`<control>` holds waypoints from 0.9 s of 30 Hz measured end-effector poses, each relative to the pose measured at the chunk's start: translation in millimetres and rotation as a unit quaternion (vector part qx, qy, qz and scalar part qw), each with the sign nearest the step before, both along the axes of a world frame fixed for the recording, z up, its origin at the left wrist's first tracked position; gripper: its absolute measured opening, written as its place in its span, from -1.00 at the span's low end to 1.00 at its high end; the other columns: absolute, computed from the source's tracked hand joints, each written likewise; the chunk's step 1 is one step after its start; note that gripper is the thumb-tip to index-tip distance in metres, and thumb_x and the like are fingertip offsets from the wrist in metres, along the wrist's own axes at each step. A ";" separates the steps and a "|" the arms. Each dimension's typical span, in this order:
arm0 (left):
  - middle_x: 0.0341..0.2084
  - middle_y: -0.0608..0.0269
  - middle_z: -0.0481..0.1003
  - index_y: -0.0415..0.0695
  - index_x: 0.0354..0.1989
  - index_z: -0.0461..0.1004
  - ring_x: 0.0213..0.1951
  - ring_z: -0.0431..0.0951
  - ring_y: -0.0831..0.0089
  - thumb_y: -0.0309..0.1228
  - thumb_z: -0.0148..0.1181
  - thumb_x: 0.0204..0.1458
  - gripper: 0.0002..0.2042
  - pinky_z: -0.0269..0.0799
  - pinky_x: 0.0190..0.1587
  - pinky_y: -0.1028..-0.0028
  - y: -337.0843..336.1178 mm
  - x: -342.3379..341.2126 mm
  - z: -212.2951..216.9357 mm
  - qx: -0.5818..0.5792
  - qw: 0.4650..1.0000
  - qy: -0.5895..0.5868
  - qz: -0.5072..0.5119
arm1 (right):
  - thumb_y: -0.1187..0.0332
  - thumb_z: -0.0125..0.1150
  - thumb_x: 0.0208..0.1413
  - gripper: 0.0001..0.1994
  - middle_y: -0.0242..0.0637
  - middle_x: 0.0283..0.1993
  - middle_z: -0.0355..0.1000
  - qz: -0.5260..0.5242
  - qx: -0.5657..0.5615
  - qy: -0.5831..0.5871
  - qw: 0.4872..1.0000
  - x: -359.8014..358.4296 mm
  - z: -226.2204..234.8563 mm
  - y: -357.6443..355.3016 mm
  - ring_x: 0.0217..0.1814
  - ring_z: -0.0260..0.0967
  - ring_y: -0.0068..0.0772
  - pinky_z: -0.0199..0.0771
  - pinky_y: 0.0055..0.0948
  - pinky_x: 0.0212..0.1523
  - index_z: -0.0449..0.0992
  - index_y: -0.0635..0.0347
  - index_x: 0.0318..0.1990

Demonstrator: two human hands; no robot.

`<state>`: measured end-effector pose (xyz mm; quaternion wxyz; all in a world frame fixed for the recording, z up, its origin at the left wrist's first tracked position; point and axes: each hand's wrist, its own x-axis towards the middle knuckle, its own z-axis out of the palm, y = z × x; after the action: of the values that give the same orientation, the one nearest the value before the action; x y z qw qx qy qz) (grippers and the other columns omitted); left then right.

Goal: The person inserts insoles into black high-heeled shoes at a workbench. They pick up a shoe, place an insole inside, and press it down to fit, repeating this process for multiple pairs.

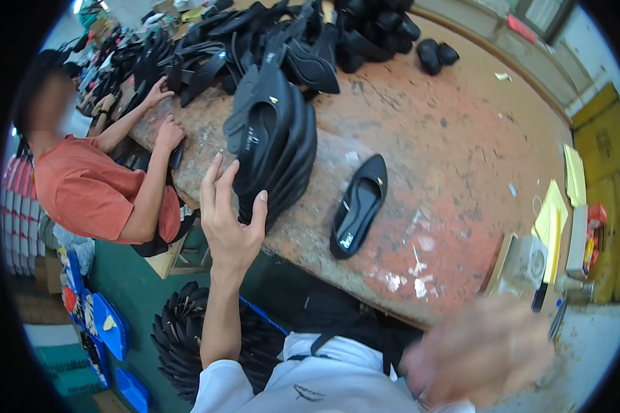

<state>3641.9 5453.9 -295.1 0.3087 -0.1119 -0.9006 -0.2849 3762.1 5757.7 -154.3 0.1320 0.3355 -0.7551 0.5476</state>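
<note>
My left hand reaches over the table's near edge with fingers spread and nothing in them. Just beyond its fingertips stands a row of black pointed flat shoes pressed side by side; whether the fingers touch them I cannot make out. The nearest face of that row shows an insole and a small gold ornament. To the right, a single black flat shoe lies alone on the worn tabletop, its toe pointing away from me. My right hand is smeared by motion at the lower right, so its fingers and anything in them cannot be read.
A co-worker in an orange shirt sits at the left, hands on the table. Heaps of black shoe parts cover the far side. Yellow sheets and a knife lie at the right. Below left are a black shoe pile and blue trays.
</note>
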 end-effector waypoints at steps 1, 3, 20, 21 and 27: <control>0.37 -0.11 0.45 -0.23 0.25 0.56 0.39 0.46 -0.09 -0.45 0.44 0.15 -0.53 0.35 0.43 0.05 1.6 -7.4 -5.5 0.030 1.000 -0.001 0.000 | 0.55 0.14 0.18 -0.73 -0.17 -0.05 0.72 -0.153 0.015 -0.020 0.988 -11.9 -9.3 -8.1 -0.02 0.69 -0.21 0.66 -0.29 0.05 0.75 0.27 -0.07; 0.38 -0.10 0.43 -0.22 0.26 0.55 0.39 0.46 -0.08 -0.45 0.43 0.17 -0.54 0.35 0.43 0.05 -8.9 -11.7 -10.1 0.051 0.999 0.003 0.013 | 0.65 0.13 0.13 -0.70 -0.12 -0.01 0.72 -0.271 -0.028 -0.126 0.954 -70.7 -54.0 -25.2 -0.10 0.70 -0.27 0.65 -0.38 -0.07 0.71 0.33 -0.04; 0.17 -0.10 0.57 -0.25 0.07 0.60 0.25 0.49 -0.11 -0.43 0.36 0.11 -0.65 0.40 0.35 0.04 225.9 -213.8 -1.0 0.034 0.981 0.010 -0.190 | 0.59 0.23 0.36 -0.90 -0.42 -0.03 0.58 -0.465 -0.347 -0.182 0.794 -135.0 -237.2 96.2 -0.01 0.51 -0.57 0.54 -0.47 0.04 0.60 0.29 -0.05; 0.23 -0.12 0.52 -0.23 0.16 0.56 0.28 0.47 -0.13 -0.44 0.35 0.10 -0.58 0.40 0.35 0.00 262.9 -221.7 -11.7 0.006 0.976 -0.020 -0.215 | 0.58 0.22 0.31 -0.89 -0.30 -0.05 0.60 -0.542 -0.224 -0.133 0.799 -97.9 -263.7 130.6 -0.04 0.55 -0.45 0.55 -0.39 0.04 0.60 0.29 -0.07; 0.62 -0.26 0.02 0.23 0.71 -0.05 0.49 0.23 -0.45 -0.45 0.17 0.27 -0.16 0.31 0.37 -0.41 414.0 -328.2 -77.1 -0.199 0.952 -0.101 -0.209 | 0.48 0.19 0.13 -0.87 0.02 -0.12 0.41 -0.701 0.221 -0.133 0.665 -31.0 -302.0 143.5 0.01 0.36 0.19 0.34 0.14 0.05 0.50 0.23 -0.17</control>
<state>3313.7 5867.9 -372.2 0.1209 -0.3270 -0.9220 -0.1683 3731.1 5901.1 -456.3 0.2975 -0.3500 -0.8756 0.1495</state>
